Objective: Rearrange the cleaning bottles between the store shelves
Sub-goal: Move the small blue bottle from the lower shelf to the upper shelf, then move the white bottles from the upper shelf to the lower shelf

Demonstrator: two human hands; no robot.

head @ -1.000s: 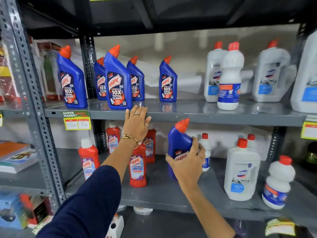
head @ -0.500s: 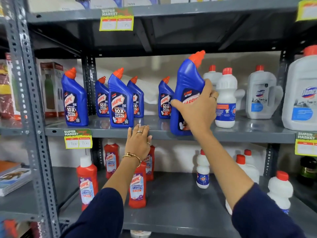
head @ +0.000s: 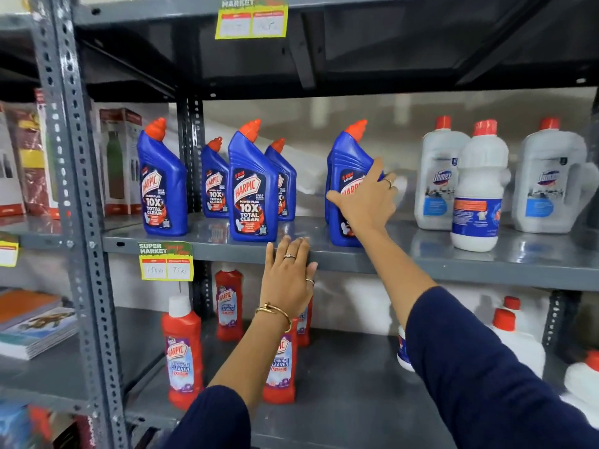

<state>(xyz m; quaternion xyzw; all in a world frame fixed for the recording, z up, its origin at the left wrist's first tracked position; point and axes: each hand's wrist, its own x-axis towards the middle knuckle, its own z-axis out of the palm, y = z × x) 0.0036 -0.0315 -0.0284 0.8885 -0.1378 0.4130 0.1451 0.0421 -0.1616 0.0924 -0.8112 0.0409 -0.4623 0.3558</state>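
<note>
Setting blue Harpic bottle [head: 348,176] on upper shelf [head: 453,264], right hand [head: 366,199] clasped round it, unreleased; left hand [head: 288,273] flat, holding nothing, on shelf edge.

1. Label of the held blue bottle [head: 348,176] largely covered by the right hand [head: 364,199]; base partly behind the forearm.
2. Another blue bottle directly behind it, showing only as a sliver at its left edge.
3. Handwritten prices on the yellow shelf tag [head: 166,261] too faint to read surely.
4. Red bottle [head: 281,367] on the lower shelf hidden at its top by the left hand [head: 288,280] and wrist.
5. White bottles [head: 583,380] at lower right blurred, cut by the frame edge.
6. Upper price tag [head: 252,17] cropped at the top, figures illegible.
</note>
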